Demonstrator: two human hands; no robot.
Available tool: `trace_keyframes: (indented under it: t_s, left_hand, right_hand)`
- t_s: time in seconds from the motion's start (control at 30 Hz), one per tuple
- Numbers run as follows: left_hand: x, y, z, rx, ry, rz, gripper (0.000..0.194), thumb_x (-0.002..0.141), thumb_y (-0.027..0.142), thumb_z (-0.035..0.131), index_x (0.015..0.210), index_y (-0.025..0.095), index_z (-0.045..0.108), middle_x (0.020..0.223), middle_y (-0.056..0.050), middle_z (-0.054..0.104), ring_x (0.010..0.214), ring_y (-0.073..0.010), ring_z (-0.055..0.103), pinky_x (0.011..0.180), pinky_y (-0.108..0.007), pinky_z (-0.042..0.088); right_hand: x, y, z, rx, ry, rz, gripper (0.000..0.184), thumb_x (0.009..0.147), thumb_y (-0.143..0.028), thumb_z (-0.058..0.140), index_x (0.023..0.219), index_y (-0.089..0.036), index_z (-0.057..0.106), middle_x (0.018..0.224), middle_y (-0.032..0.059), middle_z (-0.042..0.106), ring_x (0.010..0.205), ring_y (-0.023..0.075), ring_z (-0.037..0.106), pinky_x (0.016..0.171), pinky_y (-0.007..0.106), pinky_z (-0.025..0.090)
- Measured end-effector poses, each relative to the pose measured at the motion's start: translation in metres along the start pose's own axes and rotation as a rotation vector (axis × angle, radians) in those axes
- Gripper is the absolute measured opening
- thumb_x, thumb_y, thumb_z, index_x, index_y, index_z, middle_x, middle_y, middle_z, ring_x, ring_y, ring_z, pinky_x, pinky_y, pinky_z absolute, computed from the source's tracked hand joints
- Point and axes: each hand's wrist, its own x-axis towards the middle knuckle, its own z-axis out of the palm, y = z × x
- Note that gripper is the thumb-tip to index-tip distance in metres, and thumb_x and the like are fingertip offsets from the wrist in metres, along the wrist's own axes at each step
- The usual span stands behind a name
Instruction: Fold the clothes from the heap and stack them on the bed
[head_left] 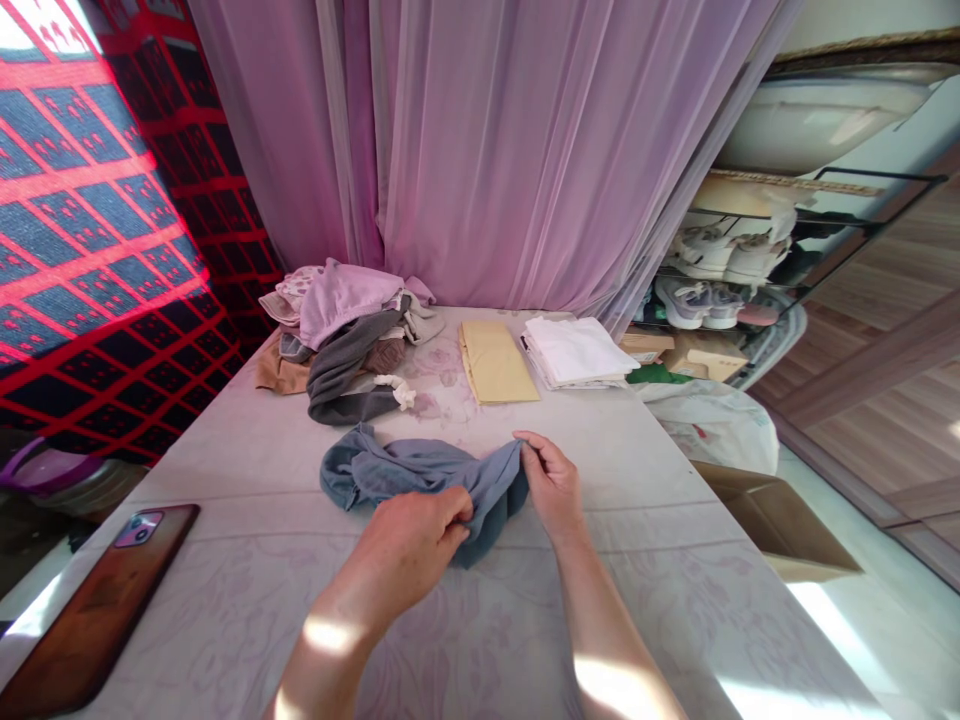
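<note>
One red-and-black patterned drape (90, 250) fills the far left, and low beside it sits a purple-rimmed container (52, 475), too shadowed to tell its kind. A phone in a brown case (97, 610) lies face down at the left edge of a table under a pale floral cover (645, 520). Farther along the table is a heap of clothes (345, 340) in lilac, grey and tan, with a small white knotted piece (395, 390) at its front.

At the middle of the table, in front of the heap and apart from it, lies a bunched blue-grey garment (424, 480). The left hand (409, 545) is clenched over its near side, and the right hand (551, 490) pinches its right end between thumb and fingers.

Beyond the hands lie a flat yellow folded item (495, 362) and a stack of folded white cloth (574, 352), below a sheer lilac curtain (487, 130). To the right are a white plastic bag (712, 425), an open cardboard box (772, 520), and a wire rack holding sneakers (694, 303), with a white basin (817, 125) above.
</note>
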Motion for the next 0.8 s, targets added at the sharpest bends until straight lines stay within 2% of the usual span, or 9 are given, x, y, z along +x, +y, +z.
trace_keyframes:
  t_s: [0.23, 0.4, 0.47, 0.57, 0.67, 0.73, 0.8]
  left_hand:
    - [0.010, -0.008, 0.002, -0.003, 0.170, -0.017, 0.012, 0.076, 0.014, 0.052, 0.074, 0.024, 0.057, 0.075, 0.004, 0.062, 0.065, -0.0129, 0.054, 0.058, -0.023, 0.029]
    - [0.009, -0.010, -0.004, 0.014, 0.275, -0.111, 0.023, 0.075, 0.013, 0.053, 0.092, 0.027, 0.061, 0.086, 0.004, 0.062, 0.070, -0.0122, 0.056, 0.062, -0.023, 0.035]
    - [0.005, -0.012, -0.010, 0.036, 0.284, -0.130, 0.020, 0.078, 0.017, 0.054, 0.093, 0.027, 0.063, 0.088, 0.003, 0.062, 0.074, -0.0131, 0.058, 0.064, -0.024, 0.037]
    - [-0.002, -0.014, -0.017, 0.071, 0.257, -0.114, 0.008, 0.080, 0.030, 0.058, 0.082, 0.025, 0.063, 0.092, 0.001, 0.060, 0.074, -0.0136, 0.059, 0.065, -0.025, 0.040]
    - [-0.005, -0.018, -0.019, 0.078, 0.256, -0.117, 0.020, 0.078, 0.042, 0.061, 0.077, 0.022, 0.061, 0.108, -0.001, 0.060, 0.076, -0.0145, 0.060, 0.064, -0.026, 0.042]
    - [-0.004, -0.022, -0.018, 0.055, 0.258, -0.160, 0.025, 0.082, 0.048, 0.057, 0.083, 0.023, 0.060, 0.103, -0.002, 0.063, 0.072, -0.0150, 0.061, 0.062, -0.027, 0.042]
    - [-0.001, -0.026, -0.017, -0.003, 0.293, -0.207, 0.028, 0.088, 0.048, 0.048, 0.097, 0.025, 0.060, 0.090, 0.000, 0.066, 0.068, -0.0151, 0.061, 0.061, -0.027, 0.042]
  right_hand:
    - [-0.002, 0.003, 0.001, -0.008, -0.059, -0.013, 0.025, 0.087, -0.038, 0.056, 0.097, -0.022, 0.073, 0.094, 0.0049, 0.074, 0.089, 0.0187, 0.066, 0.081, 0.031, 0.052]
    - [0.000, -0.001, 0.000, -0.017, -0.032, -0.004, 0.025, 0.086, -0.037, 0.056, 0.095, -0.021, 0.073, 0.091, 0.0046, 0.074, 0.085, 0.0182, 0.066, 0.079, 0.030, 0.052]
    - [0.001, -0.003, -0.002, -0.024, 0.001, 0.003, 0.026, 0.085, -0.038, 0.056, 0.093, -0.020, 0.073, 0.090, 0.0048, 0.074, 0.085, 0.0183, 0.066, 0.079, 0.030, 0.052]
    - [0.002, -0.003, -0.003, -0.036, 0.023, 0.010, 0.027, 0.084, -0.039, 0.056, 0.092, -0.020, 0.072, 0.089, 0.0050, 0.073, 0.083, 0.0183, 0.066, 0.078, 0.031, 0.052]
    - [0.002, -0.004, -0.002, -0.049, 0.035, 0.016, 0.027, 0.084, -0.039, 0.055, 0.092, -0.019, 0.072, 0.088, 0.0054, 0.073, 0.081, 0.0184, 0.066, 0.077, 0.031, 0.052]
    - [0.002, -0.004, -0.002, -0.052, 0.040, 0.021, 0.028, 0.084, -0.040, 0.055, 0.092, -0.019, 0.072, 0.088, 0.0056, 0.073, 0.081, 0.0184, 0.066, 0.076, 0.031, 0.052]
    - [0.002, -0.005, -0.002, -0.055, 0.032, 0.030, 0.029, 0.083, -0.041, 0.055, 0.092, -0.019, 0.072, 0.088, 0.0057, 0.073, 0.080, 0.0185, 0.065, 0.075, 0.031, 0.052]
